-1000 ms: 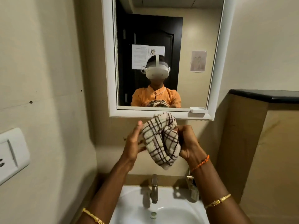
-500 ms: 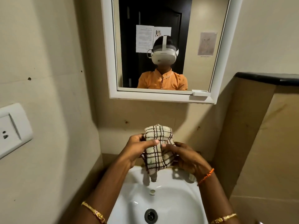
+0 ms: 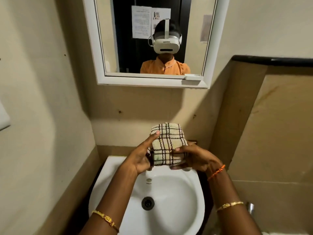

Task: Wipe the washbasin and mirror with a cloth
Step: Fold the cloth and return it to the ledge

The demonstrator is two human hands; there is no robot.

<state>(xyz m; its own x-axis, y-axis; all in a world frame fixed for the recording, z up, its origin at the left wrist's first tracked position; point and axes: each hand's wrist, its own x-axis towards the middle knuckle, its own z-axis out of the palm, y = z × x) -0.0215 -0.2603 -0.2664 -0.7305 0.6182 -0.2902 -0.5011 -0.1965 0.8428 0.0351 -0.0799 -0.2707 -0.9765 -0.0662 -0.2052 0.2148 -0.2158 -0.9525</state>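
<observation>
Checked cream cloth [image 3: 166, 146], brown lines crossing it, is bunched into a pad and held up over the far rim of the white washbasin [image 3: 191, 200], between both hands and clear of the porcelain. On the left, the left hand [image 3: 142, 156] cups the cloth's side, thumb laid up along the near-left edge and the other fingers curled round behind, out of sight. On the right, the right hand [image 3: 193, 157] grips the lower right corner, thumb pressed on the front and fingers folded underneath; exactly how those fingers lie I cannot tell. The bowl sits below, its drain [image 3: 147, 203] near the middle, and no tap shows, since the cloth and hands cover the far edge where one would stand. Up on the far wall hangs the mirror [image 3: 210, 48] in its white frame, well above the hands. My read: this is the folding and gathering step, getting the cloth into a firm wad before any wiping begins, so the job looks barely started. Next move, as I judge it, calls for one hand to take the pad alone, flatten it against a surface, either down into the bowl or up onto the glass, and sweep with steady pressure while keeping the loose corners tucked in.
</observation>
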